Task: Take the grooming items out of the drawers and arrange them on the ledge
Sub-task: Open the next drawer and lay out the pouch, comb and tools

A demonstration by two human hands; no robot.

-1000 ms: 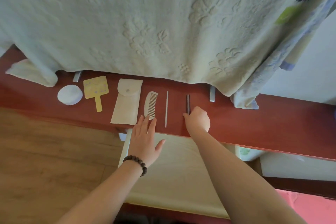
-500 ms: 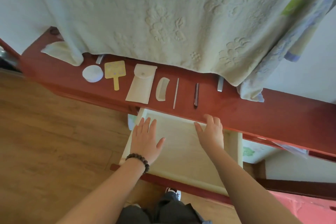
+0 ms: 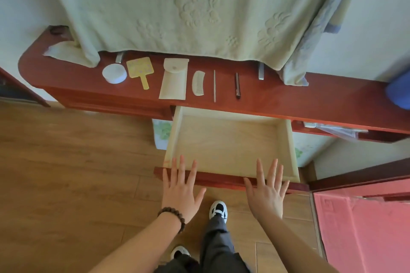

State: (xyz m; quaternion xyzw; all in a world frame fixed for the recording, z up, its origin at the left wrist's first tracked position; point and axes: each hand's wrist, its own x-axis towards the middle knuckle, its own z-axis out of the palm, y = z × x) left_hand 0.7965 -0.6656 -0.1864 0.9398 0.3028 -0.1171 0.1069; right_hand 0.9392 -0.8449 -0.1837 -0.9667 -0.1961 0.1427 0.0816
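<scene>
On the red wooden ledge (image 3: 310,97) lie a white round jar (image 3: 114,73), a yellow hand mirror (image 3: 140,69), a cream pouch (image 3: 173,78), a white comb (image 3: 198,83), a thin grey file (image 3: 214,86) and a dark slim stick (image 3: 237,85), side by side in a row. Below it a pale drawer (image 3: 226,139) stands pulled out, with nothing visible inside. My left hand (image 3: 180,188) and my right hand (image 3: 267,190) are flat, fingers spread, at the drawer's red front panel (image 3: 221,180). Neither holds anything.
A pale green embossed cloth (image 3: 177,6) hangs over the ledge's back. A blue object (image 3: 399,93) sits at the far right of the ledge. A second drawer (image 3: 346,132) at right is partly open with papers. A pink mat (image 3: 363,228) lies on the wooden floor.
My right hand left the dark stick on the ledge. Both hands drew back from the ledge to the drawer's front edge, and more of the open drawer came into view.
</scene>
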